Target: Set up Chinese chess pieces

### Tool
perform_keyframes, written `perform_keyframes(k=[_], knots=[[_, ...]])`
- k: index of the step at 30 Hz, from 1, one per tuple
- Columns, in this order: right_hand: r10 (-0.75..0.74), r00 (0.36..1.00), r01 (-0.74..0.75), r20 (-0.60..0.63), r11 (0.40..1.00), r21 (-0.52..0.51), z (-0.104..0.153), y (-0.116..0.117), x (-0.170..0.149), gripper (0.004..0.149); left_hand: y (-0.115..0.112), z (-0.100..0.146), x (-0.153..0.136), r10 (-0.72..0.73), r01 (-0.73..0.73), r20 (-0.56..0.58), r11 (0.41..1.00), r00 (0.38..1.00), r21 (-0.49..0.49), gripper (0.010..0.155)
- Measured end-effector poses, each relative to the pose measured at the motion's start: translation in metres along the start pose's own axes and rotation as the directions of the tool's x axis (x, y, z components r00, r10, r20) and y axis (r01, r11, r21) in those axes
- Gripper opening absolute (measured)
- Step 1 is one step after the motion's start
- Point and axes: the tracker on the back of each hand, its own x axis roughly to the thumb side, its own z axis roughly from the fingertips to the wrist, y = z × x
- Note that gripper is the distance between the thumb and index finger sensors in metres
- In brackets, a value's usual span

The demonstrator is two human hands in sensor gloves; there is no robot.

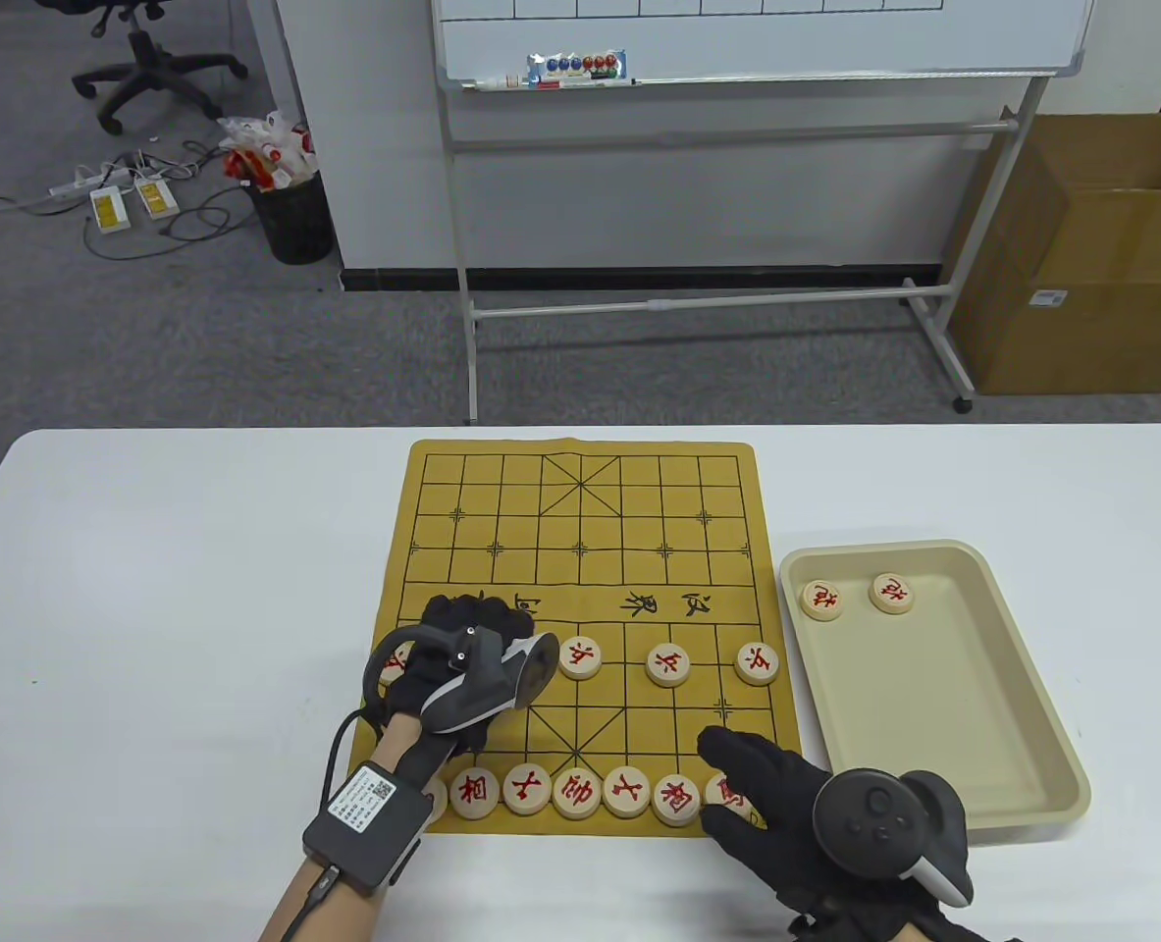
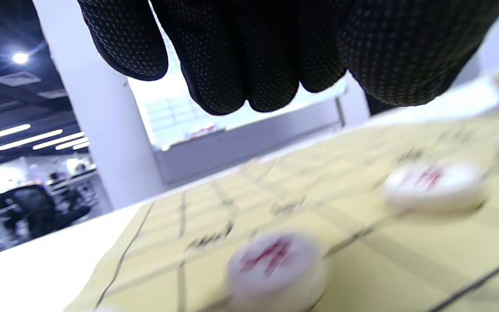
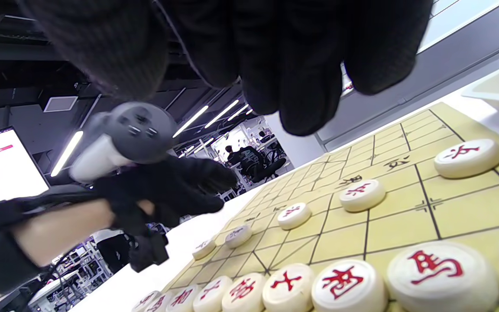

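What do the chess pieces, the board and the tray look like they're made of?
Pieces: probably pale wood, smooth, with red engraved characters. Board: a soft mat, perhaps faux leather or felt; its edges are wavy. Tray: likely beige plastic, matte with rounded moulded corners.

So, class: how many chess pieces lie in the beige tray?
2: both lie in the tray's far-left corner, one piece left of the other piece. None seem hidden.

Board: the far half, beyond its river lettering, lies bare and open to approach. Near its front edge a row of pieces sits packed side by side; a looser pawn row crosses mid-board. The tray flanks the board's right edge, close beside it.
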Motion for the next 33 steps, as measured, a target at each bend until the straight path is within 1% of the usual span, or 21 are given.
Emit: perform_keyframes(k=[1,3,5,8,10,12,14,16,18,22,25,27,28,29,31,33], knots=[[0.001,1.000,-0.001,-0.004,1.000,-0.010,-0.001,0.000,-0.001,0.072,0.015,0.007,0.005,0.042,-0.043,0.022,0.998,0.999,0.044,0.068],[0.011,1.000,-0.011,-0.009,0.999,-0.031,-0.001,-0.001,-0.003,0.073,0.036,0.022,0.015,0.123,-0.127,0.059,0.988,0.991,0.084,0.073],[0.025,1.000,-0.025,-0.002,0.999,-0.040,-0.002,0.000,-0.006,0.075,0.050,0.038,0.027,0.211,-0.219,0.105,0.973,0.972,0.069,0.081],[0.036,0.999,-0.036,-0.014,0.999,-0.035,-0.004,0.002,-0.008,0.077,0.059,0.062,0.042,0.325,-0.339,0.172,0.939,0.930,0.055,0.085],[0.046,0.999,-0.046,-0.015,0.999,-0.020,-0.004,0.004,-0.009,0.078,0.059,0.077,0.049,0.371,-0.391,0.197,0.918,0.908,0.070,0.084],[0.056,0.998,-0.056,-0.003,0.998,-0.006,-0.005,0.008,-0.009,0.079,0.054,0.087,0.053,0.404,-0.425,0.206,0.903,0.891,0.066,0.083],[0.081,0.997,-0.081,0.003,0.997,0.009,-0.006,0.013,-0.008,0.079,0.047,0.092,0.055,0.433,-0.454,0.207,0.889,0.877,0.063,0.082],[0.111,0.994,-0.111,0.013,0.994,0.018,-0.007,0.017,-0.006,0.080,0.042,0.094,0.056,0.426,-0.446,0.210,0.893,0.880,0.055,0.082],[0.136,0.990,-0.136,0.023,0.991,0.011,-0.007,0.019,-0.004,0.080,0.040,0.096,0.054,0.424,-0.446,0.208,0.893,0.881,0.067,0.082],[0.162,0.986,-0.163,0.031,0.987,0.000,-0.008,0.016,-0.001,0.080,0.034,0.097,0.054,0.457,-0.477,0.208,0.877,0.865,0.054,0.081],[0.191,0.981,-0.190,0.022,0.981,-0.045,-0.013,0.000,-0.002,0.079,0.031,0.098,0.055,0.446,-0.465,0.218,0.885,0.868,0.042,0.081],[0.242,0.970,-0.242,-0.008,0.966,-0.087,-0.022,-0.020,-0.007,0.079,0.030,0.099,0.056,0.446,-0.466,0.223,0.884,0.867,0.045,0.081],[0.275,0.960,-0.278,-0.046,0.955,-0.103,-0.029,-0.035,-0.013,0.080,0.029,0.100,0.056,0.450,-0.470,0.224,0.882,0.864,0.038,0.081],[0.292,0.953,-0.299,-0.078,0.948,-0.105,-0.034,-0.044,-0.017,0.080,0.029,0.100,0.056,0.454,-0.473,0.227,0.880,0.862,0.034,0.081],[0.334,0.926,-0.356,-0.177,0.927,-0.116,-0.050,-0.071,-0.035,0.079,0.028,0.101,0.057,0.458,-0.476,0.229,0.879,0.859,0.028,0.082],[0.387,0.875,-0.429,-0.291,0.899,-0.092,-0.068,-0.096,-0.060,0.079,0.027,0.102,0.057,0.462,-0.481,0.235,0.876,0.855,0.026,0.081]])
